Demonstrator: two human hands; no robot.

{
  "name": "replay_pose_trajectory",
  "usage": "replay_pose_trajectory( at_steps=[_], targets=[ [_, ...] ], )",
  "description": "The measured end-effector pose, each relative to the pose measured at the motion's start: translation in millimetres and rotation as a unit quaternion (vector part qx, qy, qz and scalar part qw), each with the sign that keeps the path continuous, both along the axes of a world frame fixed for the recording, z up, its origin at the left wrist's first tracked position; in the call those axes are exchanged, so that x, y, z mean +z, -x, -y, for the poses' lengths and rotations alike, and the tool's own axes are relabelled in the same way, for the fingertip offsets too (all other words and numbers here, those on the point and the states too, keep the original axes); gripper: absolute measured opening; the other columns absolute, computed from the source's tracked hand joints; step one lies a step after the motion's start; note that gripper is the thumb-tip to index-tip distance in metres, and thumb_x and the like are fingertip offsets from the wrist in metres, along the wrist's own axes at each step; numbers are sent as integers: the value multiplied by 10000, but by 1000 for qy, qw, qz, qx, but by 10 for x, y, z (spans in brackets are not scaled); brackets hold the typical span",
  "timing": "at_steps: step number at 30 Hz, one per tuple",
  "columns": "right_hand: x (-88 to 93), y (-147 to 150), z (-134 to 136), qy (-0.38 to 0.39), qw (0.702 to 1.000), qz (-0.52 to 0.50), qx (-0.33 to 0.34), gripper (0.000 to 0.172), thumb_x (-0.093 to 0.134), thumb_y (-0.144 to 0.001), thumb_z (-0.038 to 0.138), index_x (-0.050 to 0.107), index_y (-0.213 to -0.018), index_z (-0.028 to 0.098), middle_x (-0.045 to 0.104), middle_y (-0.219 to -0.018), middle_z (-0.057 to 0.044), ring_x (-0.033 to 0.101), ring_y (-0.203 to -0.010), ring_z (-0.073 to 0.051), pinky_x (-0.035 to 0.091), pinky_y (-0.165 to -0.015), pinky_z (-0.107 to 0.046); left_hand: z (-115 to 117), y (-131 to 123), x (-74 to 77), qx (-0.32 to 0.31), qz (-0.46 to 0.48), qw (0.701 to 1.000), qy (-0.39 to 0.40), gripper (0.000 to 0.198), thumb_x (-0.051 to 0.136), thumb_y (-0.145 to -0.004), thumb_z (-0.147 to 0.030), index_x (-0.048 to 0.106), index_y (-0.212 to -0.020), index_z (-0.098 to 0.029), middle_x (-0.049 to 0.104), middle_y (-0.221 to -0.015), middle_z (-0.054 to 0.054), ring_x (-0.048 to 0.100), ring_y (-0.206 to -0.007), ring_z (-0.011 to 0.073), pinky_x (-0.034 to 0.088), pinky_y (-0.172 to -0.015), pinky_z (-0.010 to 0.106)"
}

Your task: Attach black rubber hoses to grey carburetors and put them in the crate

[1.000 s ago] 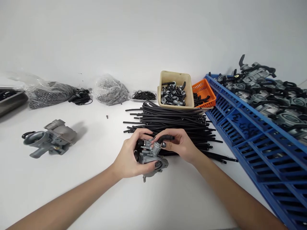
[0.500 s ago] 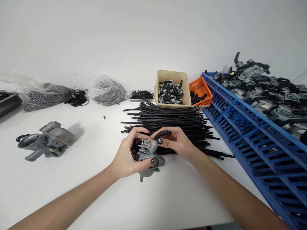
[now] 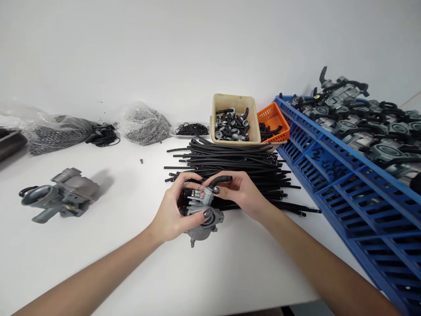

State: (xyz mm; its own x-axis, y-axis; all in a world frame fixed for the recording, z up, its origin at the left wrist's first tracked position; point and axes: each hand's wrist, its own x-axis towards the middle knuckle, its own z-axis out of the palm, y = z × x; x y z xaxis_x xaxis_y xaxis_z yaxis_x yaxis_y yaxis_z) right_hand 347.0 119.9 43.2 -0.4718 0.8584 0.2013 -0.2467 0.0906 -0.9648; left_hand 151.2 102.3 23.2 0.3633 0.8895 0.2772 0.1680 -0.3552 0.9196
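Observation:
A small grey metal carburetor (image 3: pixel 201 216) is gripped in my left hand (image 3: pixel 174 215), just above the white table (image 3: pixel 131 263). With its fingertips my right hand (image 3: pixel 241 195) pinches a short black rubber hose (image 3: pixel 219 179) whose one end sits on a fitting at the top of the carburetor. Both hands are right in front of a pile of long black hoses (image 3: pixel 230 164).
A second grey carburetor (image 3: pixel 59 195) lies at the left. At the back are bags of small metal parts (image 3: pixel 144 125), black rings (image 3: pixel 191 129), a beige bin of fittings (image 3: pixel 232 120) and an orange basket (image 3: pixel 274 123). A blue crate (image 3: pixel 348 184) with several carburetors stands at the right.
The hands and the carburetor have stayed together and shifted slightly left and up in view as the camera moved. The grip on the hose is the same.

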Motion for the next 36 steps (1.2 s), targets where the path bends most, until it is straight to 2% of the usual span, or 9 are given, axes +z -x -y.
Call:
replay_pose_trajectory(
  at_steps=[4, 10, 14, 17, 23, 28, 31, 33, 36],
  targets=[
    [-3, 6, 2, 4, 1000, 1, -6, 185, 756, -770, 299, 734, -890, 161, 725, -829, -39, 686, -798, -164, 563, -796, -330, -7, 4, 5, 0, -3, 1000, -1, 599, 727, -694, -406, 436, -1174, -197, 639, -956, 53, 623, -877, 229, 486, -750, 318],
    [22, 13, 10, 15, 1000, -13, 16, 189, 734, -791, 326, 734, -884, 162, 721, -841, -37, 679, -792, -149, 556, -806, -315, -12, 8, 0, -10, 6, 1000, 7, 603, 725, -702, -413, 433, -1183, -199, 632, -984, 57, 609, -848, 214, 478, -745, 315],
    [47, 20, 13, 25, 999, 17, -12, 235, 775, -736, 366, 728, -844, 163, 709, -797, -31, 663, -765, -149, 547, -775, -307, -13, 2, -1, -3, 7, 1000, 7, 592, 744, -691, -404, 448, -1164, -208, 635, -994, 57, 604, -890, 226, 481, -762, 321],
    [47, 35, 20, 62, 997, 23, -26, 273, 827, -664, 360, 708, -816, 168, 686, -760, -13, 652, -739, -141, 536, -752, -294, -8, -5, -1, 0, 14, 1000, 8, 580, 750, -688, -393, 454, -1157, -219, 642, -996, 52, 604, -908, 228, 486, -763, 320],
    [29, 87, 71, 123, 991, 33, -42, 422, 858, -609, 348, 707, -973, 198, 677, -832, -12, 638, -775, -154, 504, -717, -291, 6, -19, -8, 5, 21, 1000, 1, 579, 757, -677, -350, 457, -1156, -223, 649, -987, 54, 618, -919, 236, 490, -778, 334],
    [32, 65, 56, 119, 992, -28, 11, 323, 719, -765, 487, 694, -792, 166, 663, -815, -34, 625, -801, -159, 473, -844, -342, 8, -18, -16, 31, 36, 999, -7, 595, 768, -671, -387, 463, -1155, -224, 650, -963, 44, 621, -903, 227, 494, -751, 313],
    [21, 38, 31, 144, 987, -69, 21, 265, 771, -737, 393, 633, -709, 168, 658, -844, -23, 616, -798, -142, 466, -861, -327, 4, -17, -16, 33, 54, 998, 5, 593, 757, -692, -408, 447, -1164, -227, 671, -954, 43, 631, -856, 211, 500, -712, 297],
    [13, 37, 31, 146, 987, -60, 0, 238, 811, -695, 321, 633, -747, 171, 658, -886, -18, 606, -804, -131, 470, -832, -302, 2, -18, -12, 32, 55, 998, 8, 596, 762, -690, -409, 446, -1162, -227, 676, -956, 43, 635, -834, 204, 503, -701, 292],
    [12, 61, 49, 128, 991, -41, -18, 235, 797, -715, 323, 672, -857, 183, 658, -905, -19, 602, -839, -135, 472, -822, -291, 0, -16, -9, 33, 53, 998, 7, 595, 763, -687, -415, 451, -1157, -225, 674, -955, 43, 635, -827, 201, 506, -700, 293]
  ],
)
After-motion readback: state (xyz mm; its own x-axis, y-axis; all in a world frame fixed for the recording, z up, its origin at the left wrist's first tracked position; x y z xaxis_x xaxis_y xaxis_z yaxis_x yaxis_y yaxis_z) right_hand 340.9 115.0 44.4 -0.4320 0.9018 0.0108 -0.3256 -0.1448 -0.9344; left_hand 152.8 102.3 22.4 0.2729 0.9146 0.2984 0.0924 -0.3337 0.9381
